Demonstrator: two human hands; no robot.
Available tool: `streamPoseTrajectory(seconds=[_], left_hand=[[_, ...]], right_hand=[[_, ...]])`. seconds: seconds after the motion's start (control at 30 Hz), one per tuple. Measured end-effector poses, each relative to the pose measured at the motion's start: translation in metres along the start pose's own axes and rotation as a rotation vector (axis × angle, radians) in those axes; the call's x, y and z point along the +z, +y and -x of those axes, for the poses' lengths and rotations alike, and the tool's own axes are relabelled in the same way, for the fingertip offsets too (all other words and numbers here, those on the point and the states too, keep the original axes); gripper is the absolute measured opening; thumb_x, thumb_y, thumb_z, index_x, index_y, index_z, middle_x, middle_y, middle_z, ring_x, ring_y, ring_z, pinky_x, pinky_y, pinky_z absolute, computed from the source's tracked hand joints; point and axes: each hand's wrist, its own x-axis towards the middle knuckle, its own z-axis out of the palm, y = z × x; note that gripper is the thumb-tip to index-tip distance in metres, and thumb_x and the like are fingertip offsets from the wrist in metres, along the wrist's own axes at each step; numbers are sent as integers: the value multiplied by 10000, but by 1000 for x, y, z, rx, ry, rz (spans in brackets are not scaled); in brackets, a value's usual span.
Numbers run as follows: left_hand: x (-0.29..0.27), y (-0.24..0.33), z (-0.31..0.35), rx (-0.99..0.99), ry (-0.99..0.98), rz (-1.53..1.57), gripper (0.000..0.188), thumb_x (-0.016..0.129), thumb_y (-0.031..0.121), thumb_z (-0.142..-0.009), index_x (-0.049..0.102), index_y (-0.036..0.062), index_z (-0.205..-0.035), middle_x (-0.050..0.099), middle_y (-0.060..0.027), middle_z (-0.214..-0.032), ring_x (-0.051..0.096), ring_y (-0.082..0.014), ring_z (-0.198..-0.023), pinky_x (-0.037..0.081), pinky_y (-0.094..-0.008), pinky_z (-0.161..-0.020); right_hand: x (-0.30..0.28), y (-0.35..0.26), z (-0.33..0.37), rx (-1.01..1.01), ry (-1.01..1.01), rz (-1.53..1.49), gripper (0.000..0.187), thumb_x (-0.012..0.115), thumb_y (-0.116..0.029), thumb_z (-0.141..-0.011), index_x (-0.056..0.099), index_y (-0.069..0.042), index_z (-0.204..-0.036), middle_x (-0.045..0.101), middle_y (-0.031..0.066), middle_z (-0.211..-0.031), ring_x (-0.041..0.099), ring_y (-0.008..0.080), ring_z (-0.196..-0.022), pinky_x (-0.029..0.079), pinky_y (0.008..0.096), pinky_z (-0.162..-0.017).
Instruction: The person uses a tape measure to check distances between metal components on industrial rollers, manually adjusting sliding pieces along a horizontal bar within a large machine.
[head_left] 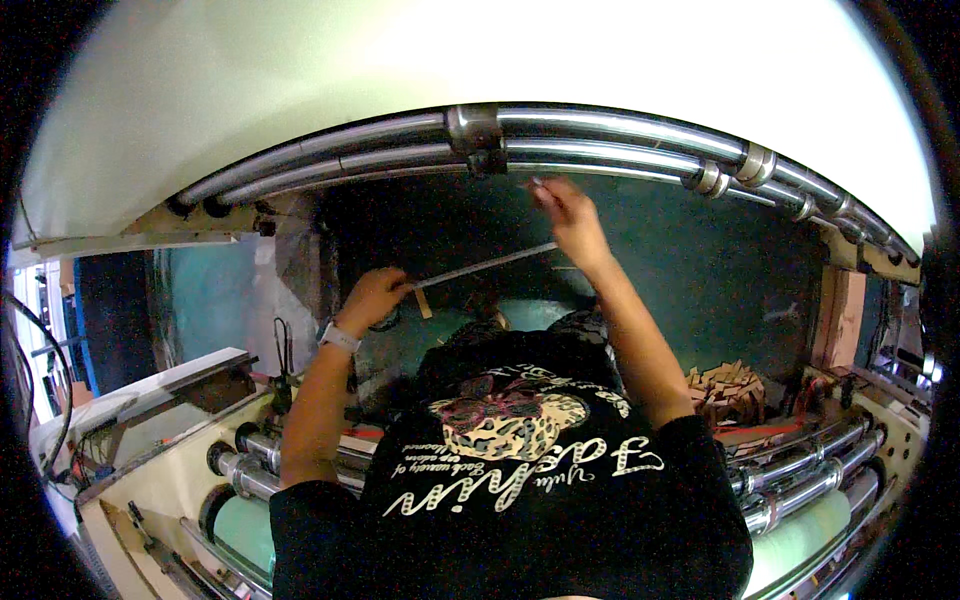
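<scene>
Strip point(482, 267) looked thin, straight, grey; left hand point(376, 298) pinched one end; right hand point(570, 212) blurred, couldn't tell grip.

our long, thin grey strip point(485, 264), straight, one end in our left hand point(378, 297), slanting up rightward

The left hand point(376, 296) holds one end of a thin grey strip point(480, 266). The right hand point(572, 214), slightly blurred, is near the shiny metal rollers point(610, 124).
</scene>
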Motion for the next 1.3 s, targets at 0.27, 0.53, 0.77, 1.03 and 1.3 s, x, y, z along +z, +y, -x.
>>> streamPoseTrajectory(seconds=[0.27,0.53,0.77,1.03,1.3], left_hand=[[-22,-62,39,63,220,-3,188,564,187,-772,578,5,-822,557,-157,-769,536,-332,-724,413,-412,-640],[-23,-80,32,27,187,78,181,571,186,-772,564,6,-771,542,-164,-721,528,-333,-698,406,-404,-604],[-14,-88,26,58,228,26,198,573,207,-770,564,9,-767,545,-165,-712,533,-338,-686,412,-410,-605],[-23,-66,32,-19,220,6,210,569,220,-777,576,10,-794,565,-162,-767,538,-336,-739,423,-405,-640],[-8,-87,31,-89,133,-33,211,559,216,-785,588,16,-845,582,-170,-836,545,-351,-802,434,-421,-703]], right_hand=[[91,1,-48,106,40,-224,102,489,-102,-863,551,-28,-894,598,165,-854,582,315,-804,449,327,-706],[100,11,-44,155,58,-276,142,479,-139,-886,557,-22,-869,577,81,-786,535,160,-743,421,269,-706],[101,10,-41,145,93,-372,180,441,-134,-907,569,-7,-906,554,23,-762,505,100,-747,406,238,-729],[127,15,-42,145,250,-502,190,447,-155,-906,570,-11,-888,569,23,-781,518,103,-765,408,240,-754],[117,32,-43,270,72,-614,258,460,-245,-903,577,-25,-832,546,15,-742,470,98,-674,391,243,-646]])
